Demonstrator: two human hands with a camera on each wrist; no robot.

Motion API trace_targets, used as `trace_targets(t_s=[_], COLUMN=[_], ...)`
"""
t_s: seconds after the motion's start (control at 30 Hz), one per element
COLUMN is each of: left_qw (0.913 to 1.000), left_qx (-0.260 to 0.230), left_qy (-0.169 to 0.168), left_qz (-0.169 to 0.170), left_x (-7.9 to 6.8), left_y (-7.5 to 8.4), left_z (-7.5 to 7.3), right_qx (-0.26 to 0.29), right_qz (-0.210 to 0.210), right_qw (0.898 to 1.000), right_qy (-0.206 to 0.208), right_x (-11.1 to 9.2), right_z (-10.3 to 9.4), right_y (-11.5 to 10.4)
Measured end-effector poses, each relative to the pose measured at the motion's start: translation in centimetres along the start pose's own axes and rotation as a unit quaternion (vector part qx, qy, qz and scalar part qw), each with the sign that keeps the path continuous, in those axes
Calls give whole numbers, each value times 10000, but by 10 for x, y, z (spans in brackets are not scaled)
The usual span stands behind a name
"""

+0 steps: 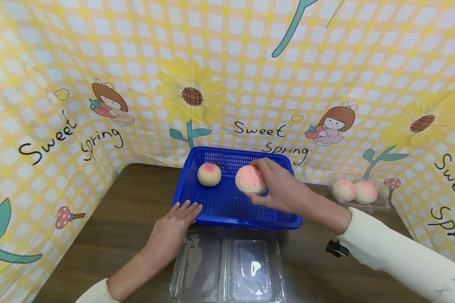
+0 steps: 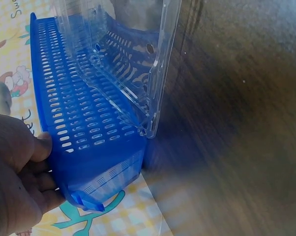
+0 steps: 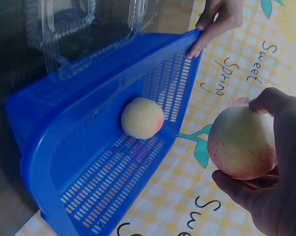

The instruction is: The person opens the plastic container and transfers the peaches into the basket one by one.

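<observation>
My right hand point(image 1: 278, 187) grips a speckled pink-and-cream peach point(image 1: 249, 180) above the right half of a blue plastic basket point(image 1: 242, 219). In the right wrist view this peach point(image 3: 242, 142) sits between thumb and fingers. A second peach point(image 1: 209, 175), cream with a pink top, lies inside the basket toward its left end. My left hand point(image 1: 170, 231) holds the basket's near left corner; in the left wrist view its thumb and fingers point(image 2: 42, 147) are at the rim, thumb on one side and fingers on the other.
An open clear plastic clamshell box point(image 1: 225, 269) lies right in front of the basket on the dark wooden table point(image 1: 106, 219). Two more peaches point(image 1: 354, 192) rest in a clear package at the far right. A yellow checked cloth point(image 1: 242, 84) rises behind and at both sides.
</observation>
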State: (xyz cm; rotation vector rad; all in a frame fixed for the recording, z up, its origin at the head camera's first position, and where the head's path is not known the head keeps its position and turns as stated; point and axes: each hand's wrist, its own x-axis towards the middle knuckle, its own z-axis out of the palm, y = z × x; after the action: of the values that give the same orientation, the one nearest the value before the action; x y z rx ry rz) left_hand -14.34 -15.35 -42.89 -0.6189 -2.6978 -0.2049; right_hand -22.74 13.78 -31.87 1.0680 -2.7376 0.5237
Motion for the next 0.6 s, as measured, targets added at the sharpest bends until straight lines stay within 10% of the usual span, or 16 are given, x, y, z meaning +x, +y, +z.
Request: trace_targets(t_s=[0.6], left_qw=[9999], left_qx=[143], left_qy=[27], left_qz=[31], left_x=[0], left_y=[0], left_z=[0], right_qx=[39], right_qz=[-202], right_qw=[9983], right_qy=[-553], right_x=[69], right_z=[16], right_y=[42])
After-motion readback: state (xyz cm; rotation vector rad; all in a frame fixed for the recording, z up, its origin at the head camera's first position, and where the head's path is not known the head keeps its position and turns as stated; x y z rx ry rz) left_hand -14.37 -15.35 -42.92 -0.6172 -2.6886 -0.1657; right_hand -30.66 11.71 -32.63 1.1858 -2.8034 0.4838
